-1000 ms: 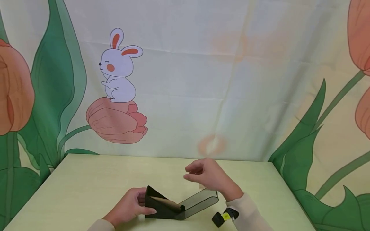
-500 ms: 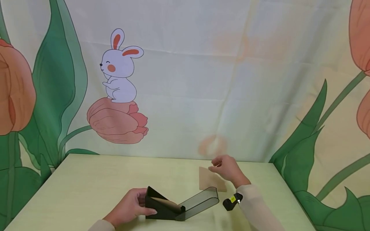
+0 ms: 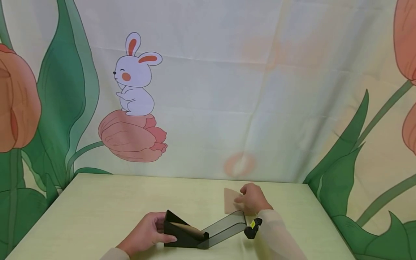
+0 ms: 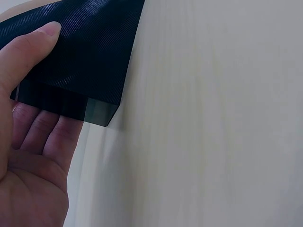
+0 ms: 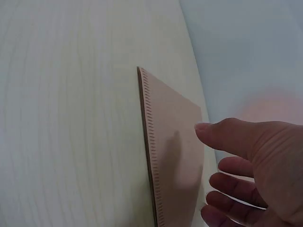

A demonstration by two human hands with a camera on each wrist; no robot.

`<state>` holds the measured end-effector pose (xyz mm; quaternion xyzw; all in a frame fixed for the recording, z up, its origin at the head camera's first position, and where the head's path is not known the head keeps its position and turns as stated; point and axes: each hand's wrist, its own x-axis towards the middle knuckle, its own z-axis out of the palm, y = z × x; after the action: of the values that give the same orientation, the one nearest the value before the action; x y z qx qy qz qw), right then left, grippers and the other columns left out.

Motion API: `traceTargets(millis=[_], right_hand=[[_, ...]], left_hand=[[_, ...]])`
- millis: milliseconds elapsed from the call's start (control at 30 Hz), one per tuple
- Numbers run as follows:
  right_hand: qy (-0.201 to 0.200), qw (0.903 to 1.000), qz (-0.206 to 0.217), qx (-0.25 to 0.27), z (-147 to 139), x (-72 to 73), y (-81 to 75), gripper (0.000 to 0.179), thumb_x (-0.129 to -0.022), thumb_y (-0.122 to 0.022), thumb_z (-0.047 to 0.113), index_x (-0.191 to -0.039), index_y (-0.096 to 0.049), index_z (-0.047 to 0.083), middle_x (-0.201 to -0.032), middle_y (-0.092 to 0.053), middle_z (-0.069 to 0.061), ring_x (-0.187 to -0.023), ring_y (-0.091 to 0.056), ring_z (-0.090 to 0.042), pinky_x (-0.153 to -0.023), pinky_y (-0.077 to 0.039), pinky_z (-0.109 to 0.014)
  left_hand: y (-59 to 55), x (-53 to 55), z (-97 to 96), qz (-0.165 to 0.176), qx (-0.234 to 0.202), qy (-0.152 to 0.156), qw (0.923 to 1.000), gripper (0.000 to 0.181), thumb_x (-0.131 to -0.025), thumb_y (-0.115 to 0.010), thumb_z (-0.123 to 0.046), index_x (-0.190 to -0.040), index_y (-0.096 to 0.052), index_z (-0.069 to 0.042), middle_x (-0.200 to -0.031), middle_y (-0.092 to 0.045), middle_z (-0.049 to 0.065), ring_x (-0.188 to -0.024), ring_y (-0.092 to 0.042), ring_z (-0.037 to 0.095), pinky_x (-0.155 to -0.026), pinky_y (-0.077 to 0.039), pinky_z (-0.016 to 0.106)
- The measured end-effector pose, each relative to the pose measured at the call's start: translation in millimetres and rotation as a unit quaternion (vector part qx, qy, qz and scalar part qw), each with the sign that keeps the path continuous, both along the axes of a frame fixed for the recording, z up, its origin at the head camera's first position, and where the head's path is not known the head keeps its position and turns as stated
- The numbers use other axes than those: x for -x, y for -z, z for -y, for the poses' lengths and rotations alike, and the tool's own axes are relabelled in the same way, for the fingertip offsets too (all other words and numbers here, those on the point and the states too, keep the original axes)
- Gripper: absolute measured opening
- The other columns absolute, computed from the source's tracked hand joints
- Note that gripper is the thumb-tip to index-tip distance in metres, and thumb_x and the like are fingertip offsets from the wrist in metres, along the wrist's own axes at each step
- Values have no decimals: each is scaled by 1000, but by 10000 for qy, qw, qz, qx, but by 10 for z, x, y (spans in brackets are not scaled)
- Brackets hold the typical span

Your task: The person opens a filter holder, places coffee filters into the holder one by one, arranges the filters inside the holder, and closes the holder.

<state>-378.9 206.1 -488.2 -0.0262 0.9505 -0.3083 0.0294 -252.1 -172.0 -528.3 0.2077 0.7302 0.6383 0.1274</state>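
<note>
A black coffee filter holder stands at the front of the table, its clear smoky lid swung out to the right. Tan paper shows inside it. My left hand grips the holder's left end; in the left wrist view the thumb lies on the textured black wall and the fingers go behind it. Farther back lies a thin stack of tan paper coffee filters with a crimped edge. My right hand hovers over its right side, thumb and fingers apart, holding nothing.
The pale wood-grain table ends at a hanging cloth backdrop printed with a rabbit and tulips. A black strap device with a yellow patch sits at my right wrist, close to the lid's end.
My right hand has moved from above the lid back and right to the paper filters, uncovering them, then lowered toward them. The left hand and holder have stayed in place.
</note>
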Motion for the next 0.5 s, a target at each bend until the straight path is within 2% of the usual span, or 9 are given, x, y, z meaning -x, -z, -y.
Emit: traceTargets(millis=[233,500], right_hand=[[313,9993,176,-38,4,18,83,46,-74,-86,18,-111,-67,-3,-112,-69,-14,-99,-61,-27,-93,-54,-48],[468,9983,302,-164,43,11,56,41,-76,-87,16,-106,-66,-2,-110,-67,-15,-98,-61,-29,-90,-55,-48]], left_hand=[[-1,-7,-15,-49,-6,16,10000,44,-81,-88,-14,-118,-70,1,-111,-76,18,-97,-75,18,-83,-59,25],[2,-10,-7,-22,43,-35,10000,45,-81,-88,-15,-118,-69,1,-111,-76,17,-98,-75,17,-83,-59,24]])
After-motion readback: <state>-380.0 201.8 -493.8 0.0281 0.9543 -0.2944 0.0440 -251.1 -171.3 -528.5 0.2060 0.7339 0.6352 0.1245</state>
